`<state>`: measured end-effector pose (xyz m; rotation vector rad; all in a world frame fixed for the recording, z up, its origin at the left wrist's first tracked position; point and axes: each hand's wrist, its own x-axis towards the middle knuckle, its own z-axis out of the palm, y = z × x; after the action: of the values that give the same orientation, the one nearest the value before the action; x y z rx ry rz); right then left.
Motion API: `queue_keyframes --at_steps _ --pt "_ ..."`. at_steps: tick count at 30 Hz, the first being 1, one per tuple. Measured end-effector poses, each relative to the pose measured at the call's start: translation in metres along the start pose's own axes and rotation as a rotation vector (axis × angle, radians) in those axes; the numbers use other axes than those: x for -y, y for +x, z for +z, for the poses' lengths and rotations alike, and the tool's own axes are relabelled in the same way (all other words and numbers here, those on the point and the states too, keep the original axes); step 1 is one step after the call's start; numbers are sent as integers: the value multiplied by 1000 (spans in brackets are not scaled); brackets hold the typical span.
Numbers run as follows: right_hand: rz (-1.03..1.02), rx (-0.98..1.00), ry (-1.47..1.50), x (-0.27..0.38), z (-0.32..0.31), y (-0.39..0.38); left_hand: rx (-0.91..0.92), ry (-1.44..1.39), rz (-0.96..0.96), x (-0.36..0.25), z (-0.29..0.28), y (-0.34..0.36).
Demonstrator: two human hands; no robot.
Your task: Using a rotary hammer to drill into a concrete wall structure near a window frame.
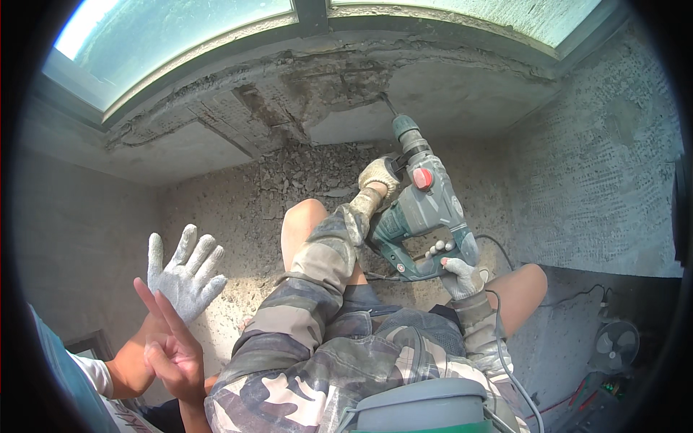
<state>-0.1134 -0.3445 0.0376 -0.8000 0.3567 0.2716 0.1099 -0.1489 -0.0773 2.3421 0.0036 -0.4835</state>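
Note:
A grey and dark green rotary hammer (pixel 426 202) with a red knob slants up and away from me. Its thin bit (pixel 388 105) meets the wall below the window, at the edge of the remaining plaster (pixel 433 97). My left hand (pixel 379 175), in a dusty knit glove, is closed round the black side handle near the front. At the back, my right hand (pixel 462 279), gloved with a thumb tip showing bare, wraps the rear handle. A power cord (pixel 505 353) runs past my right sleeve.
At left, a co-worker's gloved hand (pixel 184 278) is spread and a bare hand (pixel 173 346) has two fingers raised. Rubble (pixel 289 177) lies below the chipped wall (pixel 281 101). A fan (pixel 616 345) stands lower right. A grey rounded object (pixel 422 408) fills the bottom edge.

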Motion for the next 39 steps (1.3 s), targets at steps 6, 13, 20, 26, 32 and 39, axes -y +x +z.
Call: queue_keyframes --at_steps 6,13,20,26,32,39 --pt "-10 1 33 1 0 -1 2 4 33 -4 -1 -7" --pt "-63 -166 169 -9 -13 10 -26 -22 40 -21 -22 -26" --pt "-54 -187 213 -5 -28 22 -19 6 29 -18 -20 -22" --pt "-85 -149 203 1 -29 23 -12 24 21 -18 -18 -14" --pt "-59 -69 50 0 -26 20 5 35 14 -29 -24 -15" --pt "6 -89 59 -6 -23 21 48 11 67 -28 -26 -10"
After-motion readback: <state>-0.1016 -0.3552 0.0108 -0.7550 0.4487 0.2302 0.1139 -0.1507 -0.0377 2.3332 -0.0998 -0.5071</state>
